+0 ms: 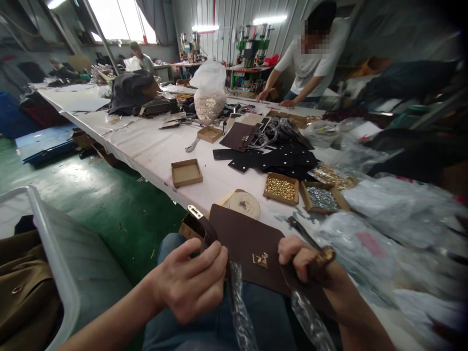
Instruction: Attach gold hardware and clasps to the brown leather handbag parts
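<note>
- Left hand (pixel 190 280): clenched around a dark brown leather strap (pixel 204 233), with a metal tab (pixel 194 211) showing at the strap's upper end.
- Right hand (pixel 307 258): fingers curled, grasping a brown strap end with gold-coloured hardware (pixel 323 256).
- Clear plastic wrapping (pixel 237 307) hangs down from near each hand, over the person's jeans (pixel 219 324).
- Brown leather panel (pixel 244 243): lies between the hands at the worktop's near edge, a small gold-coloured fitting (pixel 260 261) on it.
- White-covered worktop (pixel 153 146): runs away from the person.
- Beyond the panel: a roll of beige tape (pixel 243 204), a tray of brass studs (pixel 281 188) and a tray of silver nuts (pixel 322 197).
- Mid-worktop: black perforated leather pieces (pixel 281 158), and a clear bag of pale metal parts (pixel 209 97) toward the far end.
- Right side of the worktop: grey plastic packs (pixel 387 214).
- Far edge: a co-worker (pixel 303 58) leans in, both hands on the worktop.
</note>
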`<control>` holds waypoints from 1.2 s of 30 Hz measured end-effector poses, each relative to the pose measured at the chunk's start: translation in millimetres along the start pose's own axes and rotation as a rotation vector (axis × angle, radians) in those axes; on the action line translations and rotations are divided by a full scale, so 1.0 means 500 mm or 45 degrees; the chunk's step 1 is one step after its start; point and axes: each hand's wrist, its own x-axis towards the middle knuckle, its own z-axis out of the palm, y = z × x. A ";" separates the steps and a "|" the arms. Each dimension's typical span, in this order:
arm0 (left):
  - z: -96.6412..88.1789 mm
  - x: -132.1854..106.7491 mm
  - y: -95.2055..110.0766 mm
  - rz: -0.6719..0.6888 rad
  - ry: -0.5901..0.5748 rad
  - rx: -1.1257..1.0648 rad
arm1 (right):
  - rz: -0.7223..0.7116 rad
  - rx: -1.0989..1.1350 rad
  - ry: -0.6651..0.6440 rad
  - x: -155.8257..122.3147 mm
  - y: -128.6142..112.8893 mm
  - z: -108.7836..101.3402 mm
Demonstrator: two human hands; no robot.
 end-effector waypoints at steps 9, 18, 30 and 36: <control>0.023 0.029 -0.010 -0.613 -0.272 -0.513 | 0.034 0.081 -0.089 -0.024 -0.029 0.058; 0.016 0.012 -0.010 -0.342 -0.330 -0.739 | 0.081 -0.047 -0.200 -0.024 -0.071 0.067; 0.024 0.039 0.036 -1.273 -0.266 -1.504 | 0.354 -0.222 -0.227 0.072 -0.106 0.066; 0.041 0.008 0.056 -1.673 -0.171 -1.941 | 0.386 -0.247 -0.277 0.125 -0.147 0.077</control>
